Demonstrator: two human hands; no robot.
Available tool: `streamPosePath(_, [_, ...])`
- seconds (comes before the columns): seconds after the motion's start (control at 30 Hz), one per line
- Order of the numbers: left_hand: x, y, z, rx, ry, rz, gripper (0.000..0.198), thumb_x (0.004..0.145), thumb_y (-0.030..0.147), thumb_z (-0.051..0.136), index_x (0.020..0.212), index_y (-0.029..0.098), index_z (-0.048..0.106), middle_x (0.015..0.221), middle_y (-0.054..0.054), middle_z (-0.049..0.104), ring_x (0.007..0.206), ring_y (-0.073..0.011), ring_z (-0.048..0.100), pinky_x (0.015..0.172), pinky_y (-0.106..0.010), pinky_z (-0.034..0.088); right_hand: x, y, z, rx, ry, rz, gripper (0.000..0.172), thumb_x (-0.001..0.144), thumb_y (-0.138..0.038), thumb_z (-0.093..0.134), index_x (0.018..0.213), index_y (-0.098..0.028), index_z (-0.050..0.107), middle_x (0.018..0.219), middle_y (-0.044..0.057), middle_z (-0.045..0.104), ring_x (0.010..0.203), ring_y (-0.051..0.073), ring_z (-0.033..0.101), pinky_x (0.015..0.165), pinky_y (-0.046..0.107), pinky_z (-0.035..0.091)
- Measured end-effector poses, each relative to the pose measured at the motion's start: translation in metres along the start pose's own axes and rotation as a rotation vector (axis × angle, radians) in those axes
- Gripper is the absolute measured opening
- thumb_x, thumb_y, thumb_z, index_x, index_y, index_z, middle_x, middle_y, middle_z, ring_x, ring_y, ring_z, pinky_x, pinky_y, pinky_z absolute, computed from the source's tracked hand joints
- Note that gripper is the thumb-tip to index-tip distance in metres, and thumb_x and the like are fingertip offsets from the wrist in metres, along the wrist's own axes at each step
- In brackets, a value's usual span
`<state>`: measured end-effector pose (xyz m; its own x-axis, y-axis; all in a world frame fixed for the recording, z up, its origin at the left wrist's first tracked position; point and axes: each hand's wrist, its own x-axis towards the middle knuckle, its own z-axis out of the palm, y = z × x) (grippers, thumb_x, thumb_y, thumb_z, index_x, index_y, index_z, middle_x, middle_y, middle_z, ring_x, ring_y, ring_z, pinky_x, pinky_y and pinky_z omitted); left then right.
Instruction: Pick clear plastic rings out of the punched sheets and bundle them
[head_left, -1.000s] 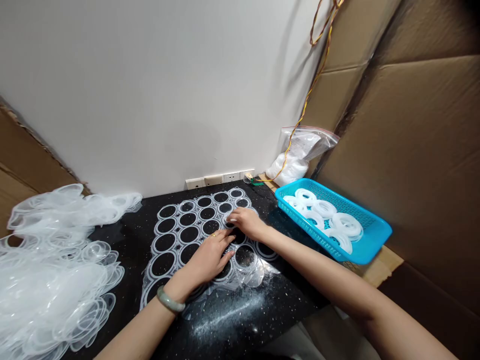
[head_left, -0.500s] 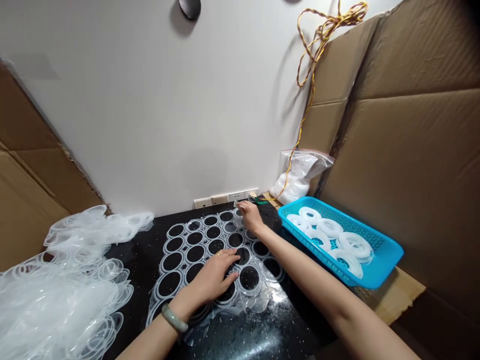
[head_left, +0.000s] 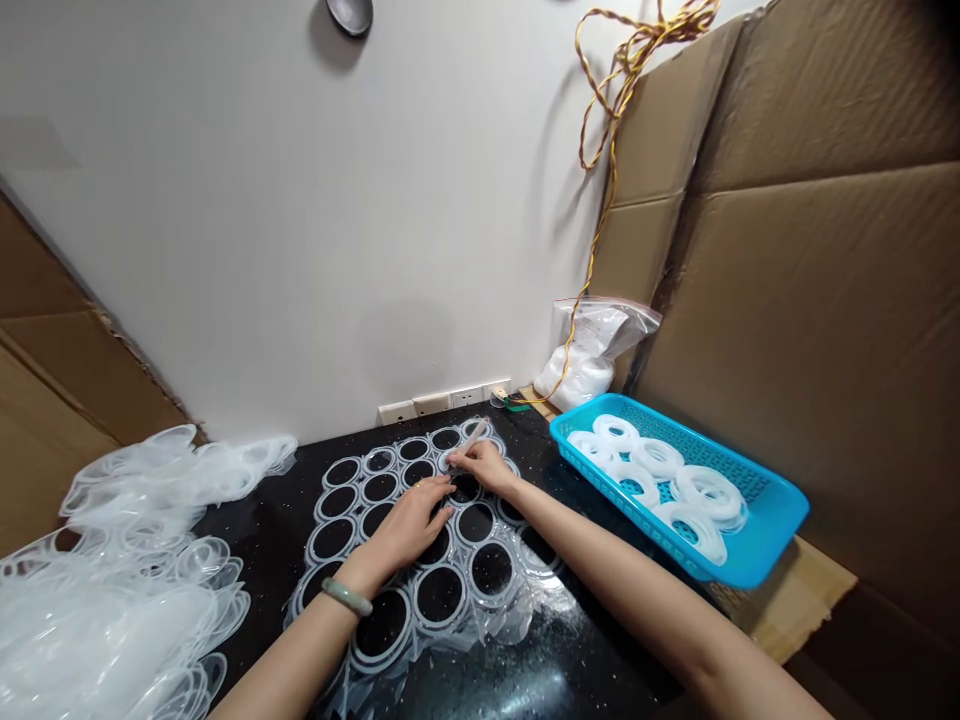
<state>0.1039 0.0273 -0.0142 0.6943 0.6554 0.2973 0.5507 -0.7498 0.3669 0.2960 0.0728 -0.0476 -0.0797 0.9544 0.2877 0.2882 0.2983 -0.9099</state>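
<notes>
A clear plastic sheet (head_left: 390, 560) with rows of white rings around round holes lies on the black speckled table (head_left: 517, 670). My left hand (head_left: 409, 525) lies flat on the sheet's middle, fingers stretched out, pressing it down; a green bangle sits on that wrist. My right hand (head_left: 484, 463) is at the sheet's far part, fingers pinched on a white ring (head_left: 466, 442) that stands lifted off the sheet.
A blue plastic basket (head_left: 757, 545) with several stacks of white rings stands at the right. A heap of clear punched sheets (head_left: 112, 560) lies at the left. Cardboard walls stand on both sides. A bag of white parts (head_left: 589, 350) and wall sockets (head_left: 442, 400) are at the back.
My right hand came back from the sheet's far corner towards its middle, now pinching a lifted ring. My left hand slid further up the sheet. The camera tilted up earlier.
</notes>
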Motion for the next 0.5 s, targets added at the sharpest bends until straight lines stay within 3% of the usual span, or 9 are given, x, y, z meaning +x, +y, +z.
streamPosePath(0.23, [-0.0026, -0.0051, 0.0057, 0.033, -0.009, 0.020, 0.033, 0.092, 0.026, 0.054, 0.123, 0.019, 0.062, 0.132, -0.011, 0.060, 0.125, -0.0254, 0.054, 0.106, -0.046, 0.042, 0.0015, 0.0051, 0.0003, 0.034, -0.014, 0.000, 0.028, 0.081, -0.038, 0.065, 0.082, -0.012, 0.076, 0.090, 0.011, 0.076, 0.085, 0.024, 0.071, 0.078, 0.033, 0.054])
streamPosePath(0.5, [-0.0021, -0.0028, 0.0054, 0.036, -0.008, 0.027, 0.033, 0.093, 0.025, 0.053, 0.123, 0.018, 0.062, 0.132, -0.011, 0.061, 0.125, -0.0254, 0.054, 0.106, -0.047, 0.043, -0.0005, 0.0035, 0.0001, -0.081, 0.002, -0.041, 0.021, 0.084, -0.030, 0.063, 0.084, -0.014, 0.076, 0.090, 0.010, 0.076, 0.085, 0.023, 0.071, 0.075, 0.031, 0.054])
